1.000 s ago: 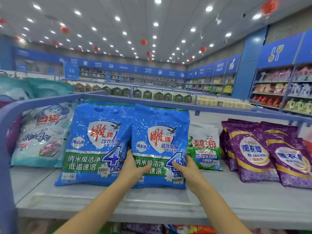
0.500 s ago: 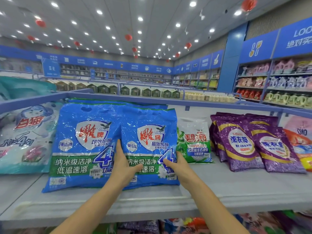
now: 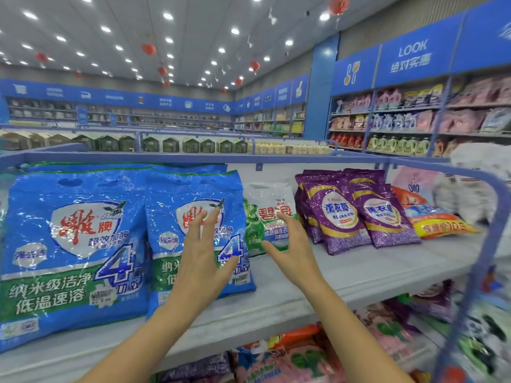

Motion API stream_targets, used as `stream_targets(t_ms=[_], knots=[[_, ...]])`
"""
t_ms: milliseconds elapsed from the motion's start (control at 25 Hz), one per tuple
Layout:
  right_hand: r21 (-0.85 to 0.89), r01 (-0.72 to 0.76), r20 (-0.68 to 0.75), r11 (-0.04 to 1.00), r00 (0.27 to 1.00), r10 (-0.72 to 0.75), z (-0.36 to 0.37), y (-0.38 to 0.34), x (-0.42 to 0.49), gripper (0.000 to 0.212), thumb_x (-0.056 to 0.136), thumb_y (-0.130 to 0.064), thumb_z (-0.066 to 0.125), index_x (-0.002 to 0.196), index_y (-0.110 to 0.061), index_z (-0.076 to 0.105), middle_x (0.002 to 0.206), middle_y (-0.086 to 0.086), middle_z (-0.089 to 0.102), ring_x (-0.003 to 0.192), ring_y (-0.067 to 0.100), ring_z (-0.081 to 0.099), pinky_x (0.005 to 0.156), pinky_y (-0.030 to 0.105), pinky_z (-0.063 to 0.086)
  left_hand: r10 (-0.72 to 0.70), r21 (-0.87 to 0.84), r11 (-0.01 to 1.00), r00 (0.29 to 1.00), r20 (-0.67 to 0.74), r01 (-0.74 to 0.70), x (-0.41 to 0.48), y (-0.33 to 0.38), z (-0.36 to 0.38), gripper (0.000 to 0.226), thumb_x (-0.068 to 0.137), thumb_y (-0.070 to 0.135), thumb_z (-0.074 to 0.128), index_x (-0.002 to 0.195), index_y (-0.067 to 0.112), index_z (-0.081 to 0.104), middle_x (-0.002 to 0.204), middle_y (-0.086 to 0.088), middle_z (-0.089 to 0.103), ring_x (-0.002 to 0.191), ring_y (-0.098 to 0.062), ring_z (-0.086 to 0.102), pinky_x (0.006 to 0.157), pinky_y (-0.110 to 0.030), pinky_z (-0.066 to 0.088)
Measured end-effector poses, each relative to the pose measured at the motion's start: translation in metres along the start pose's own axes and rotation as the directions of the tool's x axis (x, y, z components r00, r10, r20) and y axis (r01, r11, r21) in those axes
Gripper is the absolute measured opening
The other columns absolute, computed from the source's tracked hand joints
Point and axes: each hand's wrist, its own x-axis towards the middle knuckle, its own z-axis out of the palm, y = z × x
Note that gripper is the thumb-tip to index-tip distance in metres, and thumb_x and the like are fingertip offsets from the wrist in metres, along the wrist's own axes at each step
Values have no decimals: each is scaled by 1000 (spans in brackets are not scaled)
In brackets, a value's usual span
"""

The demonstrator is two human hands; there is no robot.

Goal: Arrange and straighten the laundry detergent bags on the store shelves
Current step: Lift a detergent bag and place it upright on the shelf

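Note:
Two large blue detergent bags lie side by side on the grey top shelf [image 3: 359,269]: the left blue bag [image 3: 74,244] and the right blue bag [image 3: 177,205]. My left hand [image 3: 203,258] hovers over the right blue bag with fingers spread, holding nothing. My right hand [image 3: 293,247] is open with fingers spread in front of a small white-and-green bag [image 3: 265,205] just right of the blue ones. Purple lavender bags [image 3: 356,211] stand further right.
An orange-yellow bag [image 3: 439,222] and pink packs lie at the shelf's right end behind a blue rail [image 3: 489,222]. More bags fill the lower shelf [image 3: 290,357]. Stocked wall shelves [image 3: 414,120] stand at the back right.
Both hands have let go of the right blue bag's lower edges and lifted with fingers spread. My right hand has moved right to the green-and-white bag. The view has shifted right.

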Motion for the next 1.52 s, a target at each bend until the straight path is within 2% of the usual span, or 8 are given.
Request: stream_targets(t_ms=[120, 240, 400, 560, 840, 960, 1320, 1520], knots=[[-289, -4, -114, 957, 993, -30, -55, 25, -14, 57, 79, -43, 62, 127, -14, 50, 130, 6, 50, 123, 24, 44, 103, 40, 35, 142, -63, 989, 969, 202, -132, 8, 34, 41, 70, 82, 24, 67, 142, 23, 31, 145, -1, 30, 134, -17, 30, 107, -26, 25], [-599, -145, -139, 788, 987, 76, -122, 61, -40, 56, 83, -46, 57, 131, -19, 45, 141, 7, 40, 133, 26, 32, 107, 41, 23, 248, -71, 968, 870, 426, -242, 12, 76, 89, 63, 85, 37, 62, 140, 18, 37, 140, -3, 38, 130, -20, 38, 104, -28, 29], [-666, -317, -225, 675, 949, 223, -215, 104, -82, 58, 88, -46, 53, 138, -23, 36, 149, 4, 30, 139, 21, 23, 113, 41, 17, 327, -77, 938, 792, 516, -338, 13, 138, 153, 87, 68, 67, 39, 137, 14, 42, 137, -5, 46, 125, -23, 44, 102, -30, 33], [-657, -412, -290, 631, 911, 292, -305, 155, -117, 57, 88, -45, 54, 137, -23, 36, 145, 1, 33, 135, 22, 29, 113, 43, 20, 391, -155, 915, 727, 565, -372, 3, 212, 233, 67, 87, 51, 55, 141, 17, 35, 142, -2, 39, 128, -20, 41, 104, -31, 33], [-687, -386, -251, 616, 921, 298, -461, 256, -127, 56, 90, -45, 52, 138, -23, 34, 144, 0, 33, 133, 21, 31, 109, 36, 22, 361, -196, 932, 757, 545, -303, -5, 355, 381, 66, 88, 48, 55, 143, 19, 32, 135, -1, 44, 119, -18, 46, 98, -30, 40], [-690, -331, -195, 643, 941, 275, -496, 290, -109, 56, 90, -44, 51, 138, -21, 34, 143, 0, 34, 132, 22, 33, 108, 37, 24, 324, -222, 945, 800, 506, -242, 4, 393, 423, 66, 88, 45, 56, 143, 18, 31, 142, 1, 39, 127, -17, 42, 102, -28, 35], [-628, -238, -87, 741, 968, 238, -532, 401, -34, 56, 89, -41, 54, 138, -19, 37, 139, 1, 40, 129, 20, 36, 108, 37, 30, 236, -255, 958, 871, 432, -133, 50, 430, 538, 69, 89, 41, 56, 146, 21, 24, 151, 4, 29, 138, -13, 27, 106, -26, 27], [-563, -198, -29, 802, 975, 221, -549, 451, 25, 54, 89, -39, 54, 137, -18, 37, 139, 3, 39, 129, 21, 37, 106, 38, 32, 177, -185, 974, 943, 281, -128, 97, 431, 610, 67, 84, 39, 63, 141, 16, 35, 141, -2, 40, 130, -19, 36, 104, -31, 28]])
